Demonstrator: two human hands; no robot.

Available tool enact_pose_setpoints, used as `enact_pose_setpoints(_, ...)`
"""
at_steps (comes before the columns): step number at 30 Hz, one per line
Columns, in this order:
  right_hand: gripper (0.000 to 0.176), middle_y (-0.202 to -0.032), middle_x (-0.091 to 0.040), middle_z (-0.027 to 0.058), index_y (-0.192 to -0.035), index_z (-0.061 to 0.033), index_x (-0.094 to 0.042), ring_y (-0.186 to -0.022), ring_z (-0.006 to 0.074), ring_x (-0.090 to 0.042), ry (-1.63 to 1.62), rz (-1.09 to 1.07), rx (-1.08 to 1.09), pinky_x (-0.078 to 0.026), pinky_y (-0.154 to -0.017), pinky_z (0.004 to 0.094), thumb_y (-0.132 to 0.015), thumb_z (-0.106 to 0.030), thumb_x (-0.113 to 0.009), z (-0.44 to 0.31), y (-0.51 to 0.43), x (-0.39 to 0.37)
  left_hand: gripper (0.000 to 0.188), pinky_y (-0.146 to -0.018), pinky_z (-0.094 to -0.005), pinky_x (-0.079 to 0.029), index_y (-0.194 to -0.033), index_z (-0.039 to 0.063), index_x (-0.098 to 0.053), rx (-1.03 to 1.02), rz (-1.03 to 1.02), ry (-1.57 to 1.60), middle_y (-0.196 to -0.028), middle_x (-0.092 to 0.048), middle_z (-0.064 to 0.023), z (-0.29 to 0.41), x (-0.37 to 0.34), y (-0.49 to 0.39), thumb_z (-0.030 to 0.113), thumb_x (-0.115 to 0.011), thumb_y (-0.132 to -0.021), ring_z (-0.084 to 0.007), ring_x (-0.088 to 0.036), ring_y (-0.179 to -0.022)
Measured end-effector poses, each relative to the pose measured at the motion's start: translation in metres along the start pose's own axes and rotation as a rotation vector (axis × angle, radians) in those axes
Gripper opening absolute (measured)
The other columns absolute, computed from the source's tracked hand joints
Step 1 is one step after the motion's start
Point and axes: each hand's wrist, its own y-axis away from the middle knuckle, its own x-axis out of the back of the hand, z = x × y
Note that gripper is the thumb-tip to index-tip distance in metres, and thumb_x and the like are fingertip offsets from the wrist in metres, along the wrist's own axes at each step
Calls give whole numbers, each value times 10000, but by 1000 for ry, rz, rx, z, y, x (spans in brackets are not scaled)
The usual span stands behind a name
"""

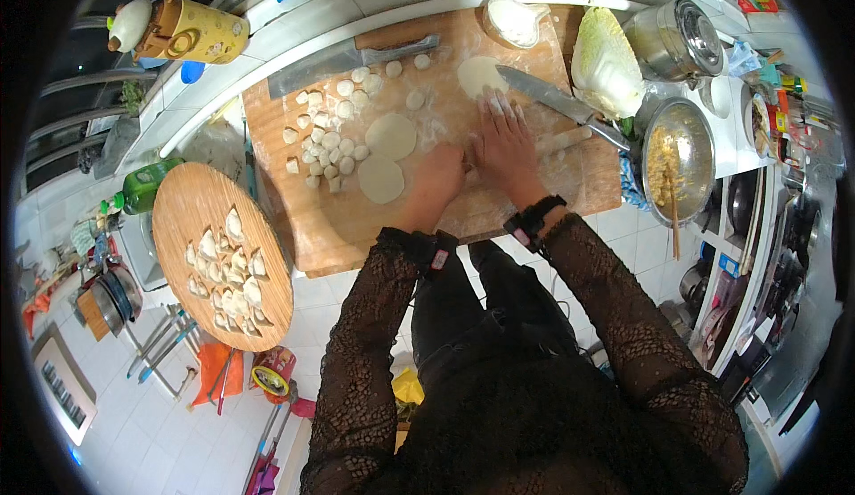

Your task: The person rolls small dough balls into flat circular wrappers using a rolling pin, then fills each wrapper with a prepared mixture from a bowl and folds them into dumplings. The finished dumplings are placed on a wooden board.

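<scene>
My left hand point(437, 177) is curled low over the floured wooden board point(334, 241); its fingertips are hidden. Beside it, my right hand point(504, 141) lies flat, its floury fingertips at the lower edge of a rolled dough round point(479, 76). A wooden rolling pin point(564, 140) shows to the right of this hand; how far it runs beneath the palm is hidden. Two overlapping dough wrappers, an upper one point(391, 137) and a lower one point(381, 179), lie left of my hands, near many small dough pieces point(330, 139). A kitchen knife point(544, 93) points at the dough round.
A cleaver point(314, 67) and a bowl of flour point(514, 22) sit at the board's far side. Napa cabbage point(606, 60), a lidded steel pot point(674, 39) and a steel bowl of filling point(691, 161) with chopsticks stand right. Filled dumplings point(234, 274) lie on a round wooden board point(180, 228) at left.
</scene>
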Motion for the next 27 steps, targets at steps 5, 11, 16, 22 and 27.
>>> enact_pose_setpoints(5,594,-1431,-393,164,-1360,11,-401,-1346,321,-342,-10,-151,-27,-257,-1115,474,-866,-292,-531,1,12,-5,181,-786,-459,-461,-862,17,-647,-81,137,66,-911,-616,-194,-6,2,9,188,-648,-802,-378,-579,-916)
enact_pose_setpoints(11,582,-1436,-394,160,-1359,-11,-419,-1351,319,-338,-21,-6,21,-257,-1112,486,-872,-310,-529,-2,-7,2,167,-779,-459,-454,-867,19,-635,-12,24,22,-908,-602,-190,-8,-7,2,169,-651,-798,-381,-569,-914)
enact_pose_setpoints(16,585,-1437,-393,156,-1352,0,-419,-1353,311,-334,7,-236,-56,-262,-1113,473,-874,-312,-549,-5,7,13,197,-756,-486,-455,-880,9,-648,-89,224,122,-903,-615,-210,-13,-4,7,184,-658,-790,-398,-576,-881)
enact_pose_setpoints(22,605,-1447,-376,163,-1346,1,-436,-1352,330,-340,48,-12,50,-263,-1113,474,-851,-309,-596,-5,-10,1,155,-777,-464,-463,-869,20,-651,32,76,67,-911,-618,-205,5,4,13,164,-637,-812,-394,-577,-901)
enact_pose_setpoints(27,607,-1441,-377,173,-1364,6,-407,-1356,333,-329,-55,-116,5,-255,-1115,466,-851,-275,-571,0,8,0,159,-757,-481,-472,-875,28,-651,29,151,63,-911,-627,-216,-2,7,6,175,-640,-815,-406,-597,-888)
